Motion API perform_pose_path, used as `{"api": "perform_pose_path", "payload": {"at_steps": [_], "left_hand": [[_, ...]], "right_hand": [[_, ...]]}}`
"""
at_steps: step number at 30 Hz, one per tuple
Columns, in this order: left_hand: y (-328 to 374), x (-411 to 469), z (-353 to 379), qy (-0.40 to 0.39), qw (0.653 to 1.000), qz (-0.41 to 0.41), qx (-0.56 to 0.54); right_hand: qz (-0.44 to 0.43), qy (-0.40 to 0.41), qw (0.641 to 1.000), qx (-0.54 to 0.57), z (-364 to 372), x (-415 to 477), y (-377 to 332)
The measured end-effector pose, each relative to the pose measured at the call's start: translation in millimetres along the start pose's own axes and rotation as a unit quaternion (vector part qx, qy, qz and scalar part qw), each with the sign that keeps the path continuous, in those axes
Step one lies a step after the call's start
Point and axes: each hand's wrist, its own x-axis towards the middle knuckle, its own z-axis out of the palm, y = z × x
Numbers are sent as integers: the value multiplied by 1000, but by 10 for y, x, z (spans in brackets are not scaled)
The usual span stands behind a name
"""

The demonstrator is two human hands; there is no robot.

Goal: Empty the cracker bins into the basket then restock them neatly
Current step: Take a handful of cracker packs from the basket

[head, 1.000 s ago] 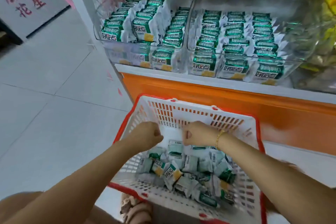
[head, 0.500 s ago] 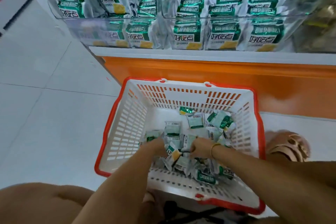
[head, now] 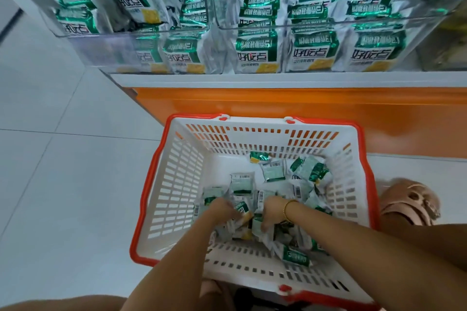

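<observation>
My left hand (head: 222,207) and right hand (head: 271,212) buried in cracker packets (head: 273,171), fingers curled around several, inside the white basket (head: 177,184), clear bins (head: 278,25) above full.

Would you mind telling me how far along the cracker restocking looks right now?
Mostly done: both bins on the shelf hold tidy rows of packets. In hand: the left hand and right hand are down in the basket, gathering loose packets. Left: that remaining pile must go up.

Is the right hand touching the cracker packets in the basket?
Touching. The head view shows the right hand down in the basket, its fingers curled on cracker packets in the pile.
</observation>
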Motion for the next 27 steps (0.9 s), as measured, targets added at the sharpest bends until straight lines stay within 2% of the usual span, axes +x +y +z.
{"api": "perform_pose_path", "payload": {"at_steps": [3, 6, 11, 13, 15, 18, 20, 23, 27], "left_hand": [[-21, -78, -174, 85, 991, 25, -101], [5, -227, -396, 136, 971, 48, -190], [98, -541, -701, 187, 913, 54, -359], [155, -673, -799, 142, 905, 46, -398], [245, -826, -866, 48, 894, 68, -440], [427, -1234, -993, -45, 843, 129, -520], [515, -1581, -1090, -84, 822, 182, -533], [538, -2008, -1255, -94, 816, 217, -527], [518, -2342, -1487, -82, 811, 233, -531]], "right_hand": [[11, 7, 1000, 27, -203, -92, 71], [-4, 35, 998, 44, -494, -295, 114], [-67, 160, 977, 126, -972, -882, 0], [-114, 234, 947, 187, -1075, -1145, -143], [-174, 322, 906, 213, -1107, -1358, -299], [-242, 461, 843, 135, -1039, -1601, -513], [-287, 515, 804, 79, -964, -1679, -597], [-352, 553, 754, 37, -886, -1754, -651], [-397, 479, 777, 95, -920, -2014, -717]]}}
